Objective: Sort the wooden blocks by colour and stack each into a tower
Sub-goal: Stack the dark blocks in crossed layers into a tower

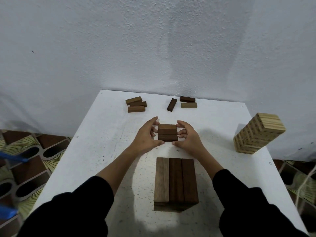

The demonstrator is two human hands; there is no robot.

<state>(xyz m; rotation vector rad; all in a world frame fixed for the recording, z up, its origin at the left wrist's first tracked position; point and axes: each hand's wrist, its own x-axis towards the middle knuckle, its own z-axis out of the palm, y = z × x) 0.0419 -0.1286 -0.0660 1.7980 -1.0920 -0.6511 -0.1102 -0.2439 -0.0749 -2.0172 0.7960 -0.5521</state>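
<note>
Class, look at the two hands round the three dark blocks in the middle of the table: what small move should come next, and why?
Probably lift the three dark blocks as one row and set them crosswise on the dark tower nearer the person. The left hand and right hand already squeeze them together from both ends, and the tower's top layer runs the other way, with room for another layer.

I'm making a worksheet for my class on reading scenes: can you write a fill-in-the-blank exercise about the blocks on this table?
1. Both hands, the left hand and the right hand, hold a row of ____ dark blocks between them.
2. The finished pale tower stands at the table's ____ edge.
3. The dark tower nearest the person has ____ blocks side by side on top.
4. Along the far edge of the white table lie ____ loose blocks.

Missing words: three; right; three; six
</note>
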